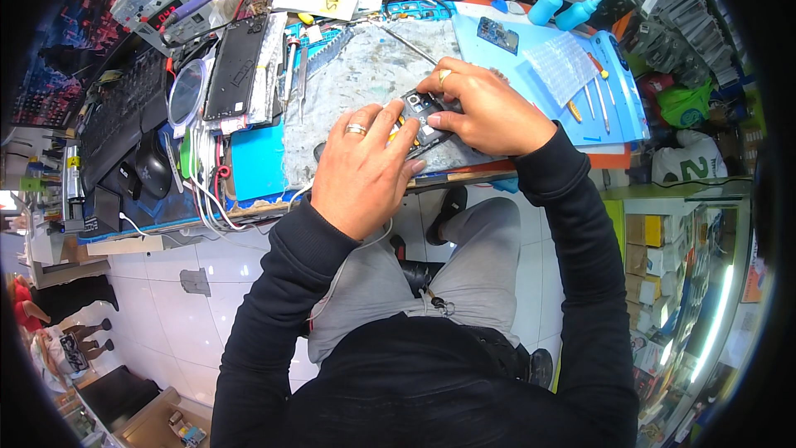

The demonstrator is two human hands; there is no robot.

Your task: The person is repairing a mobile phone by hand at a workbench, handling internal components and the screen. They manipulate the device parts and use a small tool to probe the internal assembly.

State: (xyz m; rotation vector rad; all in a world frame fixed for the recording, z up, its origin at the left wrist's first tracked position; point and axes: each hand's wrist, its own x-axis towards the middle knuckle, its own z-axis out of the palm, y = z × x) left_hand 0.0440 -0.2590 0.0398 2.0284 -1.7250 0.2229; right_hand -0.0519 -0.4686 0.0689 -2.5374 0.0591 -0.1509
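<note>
An opened smartphone, its dark inner parts showing, lies on a stained grey work mat near the bench's front edge. My left hand grips its left side, fingers laid across the top and thumb at the near edge. At the phone's upper right, my right hand holds on with the thumb pressed on the inner parts and the fingers curled at the far edge. Whatever the right fingertips may pinch is hidden. A thin metal tool rests on the mat just beyond my right hand.
Tweezers and a black phone panel lie to the left, near a magnifier lens and computer mouse. On the right, a blue mat bears a circuit board, bubble wrap and screwdrivers. Two blue bottles stand behind.
</note>
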